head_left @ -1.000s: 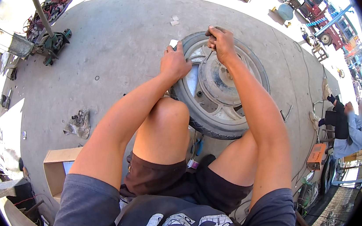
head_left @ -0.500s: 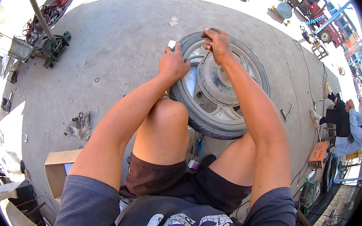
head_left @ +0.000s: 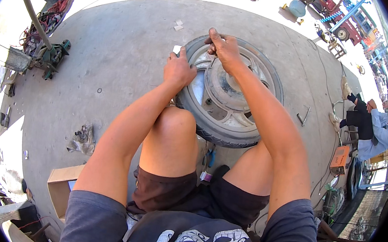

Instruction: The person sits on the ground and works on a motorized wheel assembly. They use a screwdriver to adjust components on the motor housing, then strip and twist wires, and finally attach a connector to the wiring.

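A motorcycle wheel lies in front of my knees, its dark tyre [head_left: 227, 139] around a dusty silver alloy rim with a wide round hub [head_left: 228, 90]. My left hand [head_left: 179, 69] grips the tyre at its left side, thumb towards the rim and index finger pointing away from me. Over the far left part of the wheel is my right hand [head_left: 225, 52], fingers curled in and thumb raised. Whatever those fingers hold, if anything, is hidden. A small white piece [head_left: 177, 50] shows just beyond my left fingertips.
Right of the wheel lies a metal tool [head_left: 303, 116]. A crumpled plastic bag [head_left: 83, 139] and an open cardboard box [head_left: 60, 187] are at the left. An orange box [head_left: 340, 160] stands at the right, near a seated person [head_left: 373, 125]. Cables cross the concrete there.
My right hand has turned, and its thumb now points up and away from the curled fingers. The left hand stays at the tyre. The whole view has shifted slightly.
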{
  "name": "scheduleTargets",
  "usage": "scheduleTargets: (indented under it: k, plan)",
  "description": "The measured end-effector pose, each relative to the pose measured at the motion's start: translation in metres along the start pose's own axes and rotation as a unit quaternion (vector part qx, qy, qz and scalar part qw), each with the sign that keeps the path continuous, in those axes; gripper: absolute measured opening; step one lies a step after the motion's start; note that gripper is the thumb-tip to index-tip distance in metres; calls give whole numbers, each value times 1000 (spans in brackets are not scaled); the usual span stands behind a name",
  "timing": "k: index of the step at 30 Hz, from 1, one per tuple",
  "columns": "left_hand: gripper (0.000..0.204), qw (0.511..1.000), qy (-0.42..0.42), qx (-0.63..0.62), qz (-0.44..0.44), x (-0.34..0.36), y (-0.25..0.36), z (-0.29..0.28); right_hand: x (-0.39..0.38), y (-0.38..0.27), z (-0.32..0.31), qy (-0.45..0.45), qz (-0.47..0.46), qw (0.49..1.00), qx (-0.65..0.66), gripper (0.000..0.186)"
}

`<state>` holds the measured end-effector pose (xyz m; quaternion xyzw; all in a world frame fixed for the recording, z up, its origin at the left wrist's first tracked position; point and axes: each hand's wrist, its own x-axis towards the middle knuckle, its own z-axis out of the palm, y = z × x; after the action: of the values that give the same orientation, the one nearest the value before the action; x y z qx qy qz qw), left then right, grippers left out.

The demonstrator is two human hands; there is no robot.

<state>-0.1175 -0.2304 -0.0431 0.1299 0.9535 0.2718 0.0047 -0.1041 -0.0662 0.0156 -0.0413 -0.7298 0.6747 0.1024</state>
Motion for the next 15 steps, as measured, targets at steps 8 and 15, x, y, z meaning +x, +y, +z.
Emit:
scheduleTargets:
  k: [8,15]
  plan:
    - [79,1000,2,0,-2,0,-1,1,3,-5,2,-45,-16,995,83,26]
    - [80,1000,-2,2,2,0,0,2,3,3,7,25,-29,996,75,23]
